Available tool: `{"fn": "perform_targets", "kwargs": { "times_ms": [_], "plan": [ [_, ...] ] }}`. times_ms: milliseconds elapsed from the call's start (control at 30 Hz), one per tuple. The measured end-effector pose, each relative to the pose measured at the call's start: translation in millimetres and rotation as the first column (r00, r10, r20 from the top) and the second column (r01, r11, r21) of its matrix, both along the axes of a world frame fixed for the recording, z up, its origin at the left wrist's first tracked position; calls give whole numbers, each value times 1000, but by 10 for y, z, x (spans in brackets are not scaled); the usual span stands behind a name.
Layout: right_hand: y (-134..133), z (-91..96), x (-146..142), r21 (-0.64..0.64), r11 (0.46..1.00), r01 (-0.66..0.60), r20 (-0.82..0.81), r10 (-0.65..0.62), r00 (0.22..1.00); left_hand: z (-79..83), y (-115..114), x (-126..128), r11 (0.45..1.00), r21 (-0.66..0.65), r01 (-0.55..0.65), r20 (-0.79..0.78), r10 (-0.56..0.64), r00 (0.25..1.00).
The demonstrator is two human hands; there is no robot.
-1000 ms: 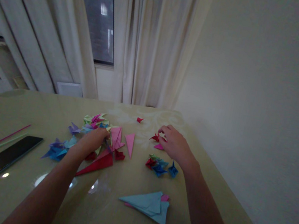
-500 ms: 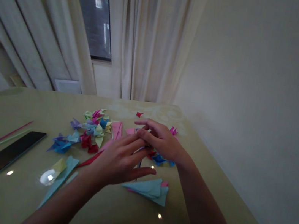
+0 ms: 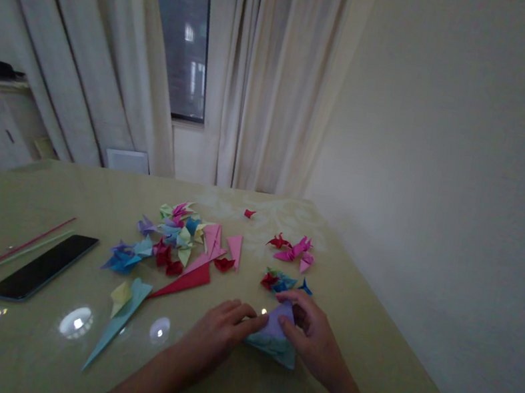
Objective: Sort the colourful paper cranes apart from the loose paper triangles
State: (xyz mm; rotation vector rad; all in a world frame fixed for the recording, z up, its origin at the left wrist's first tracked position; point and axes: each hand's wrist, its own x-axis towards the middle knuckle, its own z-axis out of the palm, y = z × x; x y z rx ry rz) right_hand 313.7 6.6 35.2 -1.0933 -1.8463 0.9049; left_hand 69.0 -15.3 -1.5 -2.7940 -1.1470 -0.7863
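Note:
Between my hands is a folded purple paper (image 3: 277, 321), held above or against a light blue folded paper (image 3: 277, 349) at the table's front. My right hand (image 3: 315, 341) pinches the purple paper from the right, its index finger at the top corner and thumb on its face. My left hand (image 3: 225, 329) has its fingers curled together, with the tips on the purple paper's left edge. Just beyond my right hand lies a small cluster of red, green and blue folded paper pieces (image 3: 280, 282). The undersides of both papers are hidden.
A pile of folded paper pieces (image 3: 175, 230) lies mid-table, near a red paper cone (image 3: 185, 281) and a light blue paper cone (image 3: 119, 320). Magenta folded pieces (image 3: 298, 250) sit farther right. A black phone (image 3: 44, 266) and thin sticks (image 3: 22, 248) are left. A wall (image 3: 431, 219) borders the right.
My hands were crossed over each other above the table, fingers spread. Now they are lower, apart and holding the purple paper by the light blue one. The view has shifted slightly.

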Motion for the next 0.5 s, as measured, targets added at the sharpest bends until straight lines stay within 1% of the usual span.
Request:
{"fn": "perform_targets", "kwargs": {
  "times_ms": [67, 133, 200, 233, 300, 367, 433, 500],
  "plan": [
    [-161, -230, 58, 110, 990, 84, 71, -92, 993, -121, 2, 22, 1000, 11, 11, -66, -10, 998],
    [-282, -404, 88, 208, 965, 158, 127, -187, 974, -189, 7, 25, 1000, -1, 2, -100, -2, 995],
    [-352, -509, 98, 285, 940, 189, 189, -248, 950, -197, 37, -1, 998, -49, -29, -82, 25, 996],
    [-367, -535, 96, 317, 929, 190, 216, -266, 940, -177, 69, -27, 995, -71, -65, -56, 61, 997],
    [-367, -543, 84, 371, 909, 192, 240, -293, 925, -102, 180, -105, 976, -97, -197, -5, 198, 980],
    [-348, -518, 64, 415, 885, 211, 228, -326, 917, -7, 338, -214, 920, -86, -382, 0, 384, 924],
    [-335, -491, 47, 449, 864, 227, 205, -347, 915, 67, 499, -336, 844, -58, -533, -63, 530, 846],
    [-343, -479, 42, 473, 851, 230, 189, -353, 916, 96, 615, -443, 797, -39, -603, -153, 592, 792]
  ]
}}
